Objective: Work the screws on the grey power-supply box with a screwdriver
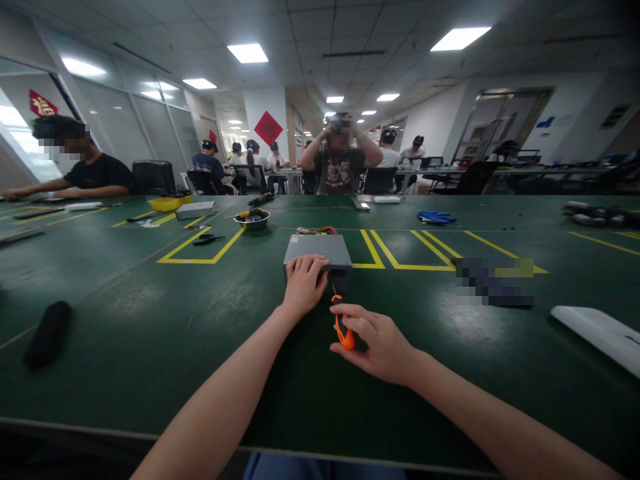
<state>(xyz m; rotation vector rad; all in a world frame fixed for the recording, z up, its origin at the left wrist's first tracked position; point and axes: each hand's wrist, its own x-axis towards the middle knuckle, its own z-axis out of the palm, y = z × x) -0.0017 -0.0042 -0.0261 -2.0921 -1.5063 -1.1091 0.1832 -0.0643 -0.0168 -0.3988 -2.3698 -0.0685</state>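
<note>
A grey metal computer power supply (pixel 325 248) sits on the green table in front of me, its bundle of cables (pixel 316 231) at the far side. My left hand (pixel 304 285) lies over its top and near edge, fingers on top, gripping the box. A screwdriver (pixel 344 333) with an orange and black handle is held between the thumb and fingers of my right hand (pixel 375 337). Its thin shaft points up toward the near face of the power supply, close to the socket. Whether the tip touches is too small to tell.
A metal bowl of tools (pixel 252 220) and a yellow tray (pixel 170 203) stand behind to the left. Blue gloves (pixel 436 217) lie at the back right. A white object (pixel 597 330) lies at right, a black case (pixel 49 335) at left. A person (pixel 341 163) faces me across the table.
</note>
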